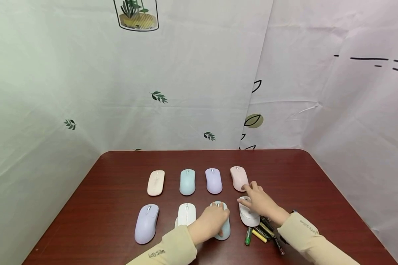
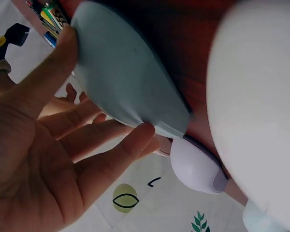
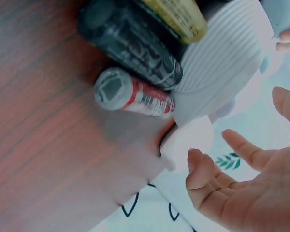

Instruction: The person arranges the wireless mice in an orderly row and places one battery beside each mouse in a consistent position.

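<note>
My left hand (image 1: 209,222) holds a light blue computer mouse (image 1: 225,228) in the front row. In the left wrist view, the thumb lies at one end of this mouse (image 2: 121,63) and a fingertip touches its edge near the other end. My right hand (image 1: 262,200) is held over a white mouse (image 1: 248,217), its fingers spread and reaching toward a pink mouse (image 1: 238,176). Nothing is held in the right hand (image 3: 246,183) in the right wrist view; a ribbed white mouse (image 3: 227,58) lies beyond several batteries there.
Several batteries, among them a green one (image 1: 248,236) and a yellow one (image 1: 259,236), lie by my right forearm. Cream (image 1: 156,183), teal (image 1: 187,182) and lilac (image 1: 213,181) mice form the back row. A larger lilac mouse (image 1: 146,224) and a white mouse (image 1: 187,214) sit front left.
</note>
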Action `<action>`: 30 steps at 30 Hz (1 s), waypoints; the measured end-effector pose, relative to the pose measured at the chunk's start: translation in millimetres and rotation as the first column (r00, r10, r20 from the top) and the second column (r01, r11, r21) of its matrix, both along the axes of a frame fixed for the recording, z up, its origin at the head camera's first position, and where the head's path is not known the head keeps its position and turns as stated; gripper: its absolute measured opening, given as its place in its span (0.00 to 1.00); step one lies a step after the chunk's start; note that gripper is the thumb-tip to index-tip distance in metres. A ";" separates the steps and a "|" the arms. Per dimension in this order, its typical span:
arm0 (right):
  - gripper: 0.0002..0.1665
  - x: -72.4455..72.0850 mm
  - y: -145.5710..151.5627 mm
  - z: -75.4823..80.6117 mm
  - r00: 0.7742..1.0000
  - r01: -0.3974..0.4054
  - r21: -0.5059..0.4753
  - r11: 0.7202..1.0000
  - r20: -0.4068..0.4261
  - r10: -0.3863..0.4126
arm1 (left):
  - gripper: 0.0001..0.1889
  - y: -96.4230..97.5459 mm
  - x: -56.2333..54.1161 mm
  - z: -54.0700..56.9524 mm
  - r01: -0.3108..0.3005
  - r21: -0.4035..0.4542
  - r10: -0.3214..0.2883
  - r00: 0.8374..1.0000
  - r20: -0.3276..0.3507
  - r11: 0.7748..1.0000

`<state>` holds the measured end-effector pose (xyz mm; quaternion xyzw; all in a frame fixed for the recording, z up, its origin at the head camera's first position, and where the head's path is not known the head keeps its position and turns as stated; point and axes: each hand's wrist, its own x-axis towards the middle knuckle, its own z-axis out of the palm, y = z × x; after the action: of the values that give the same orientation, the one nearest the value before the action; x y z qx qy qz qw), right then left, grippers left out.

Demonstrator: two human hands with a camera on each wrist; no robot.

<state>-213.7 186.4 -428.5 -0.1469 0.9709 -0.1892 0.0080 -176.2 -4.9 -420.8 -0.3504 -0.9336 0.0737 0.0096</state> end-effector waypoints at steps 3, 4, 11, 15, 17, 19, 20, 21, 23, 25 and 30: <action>0.22 -0.7 3.0 4.0 1.000 -0.001 -0.025 1.000 -0.020 0.000 | 0.32 -1.1 3.6 -1.0 -0.004 0.026 0.005 1.000 -0.022 1.000; 0.22 -1.0 4.1 4.9 1.000 0.004 -0.033 0.999 -0.025 -0.005 | 0.33 -1.5 4.6 -1.3 -0.007 0.035 0.008 1.000 -0.029 0.999; 0.16 -5.4 10.0 8.5 0.995 -0.009 -0.074 0.997 -0.101 0.001 | 0.28 -6.8 9.4 -5.5 0.019 0.075 -0.011 0.993 -0.115 0.997; 0.11 -7.2 11.8 8.5 0.989 0.002 -0.091 0.996 -0.146 -0.015 | 0.23 -15.0 11.7 -5.0 0.028 0.118 -0.014 0.993 -0.114 0.993; 0.09 -7.8 12.2 8.9 0.985 0.007 -0.100 0.995 -0.171 -0.024 | 0.22 -20.7 12.2 -3.5 0.035 0.154 -0.017 0.993 -0.118 0.987; 0.08 -8.5 12.4 9.1 0.980 0.007 -0.114 0.993 -0.196 -0.029 | 0.21 -26.9 11.8 -2.0 0.043 0.198 -0.019 0.992 -0.122 0.979; 0.07 -9.0 12.4 9.1 0.978 0.007 -0.122 0.992 -0.206 -0.032 | 0.21 -30.0 11.4 -1.7 0.049 0.225 -0.020 0.991 -0.129 0.973; 0.07 -9.5 12.4 9.0 0.976 0.006 -0.130 0.992 -0.217 -0.034 | 0.20 -33.1 11.2 -1.3 0.055 0.257 -0.022 0.991 -0.128 0.965; 0.06 -10.2 12.6 7.9 0.972 0.005 -0.142 0.990 -0.231 -0.038 | 0.18 -39.1 10.8 -0.4 0.062 0.329 -0.025 0.993 -0.115 0.942; 0.05 -10.2 12.7 6.5 0.971 0.005 -0.155 0.988 -0.235 -0.042 | 0.16 -44.6 9.9 -1.4 0.068 0.405 -0.027 0.994 -0.106 0.912; 0.05 -11.3 24.7 8.5 0.970 0.017 -0.143 0.990 -0.238 -0.051 | 0.12 -57.1 6.6 -5.1 0.108 0.532 -0.023 0.986 -0.164 0.840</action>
<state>-225.1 211.1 -420.0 -0.1522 0.9514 -0.2375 -0.1233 -169.7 -62.1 -426.0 -0.3588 -0.9007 -0.1654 0.1809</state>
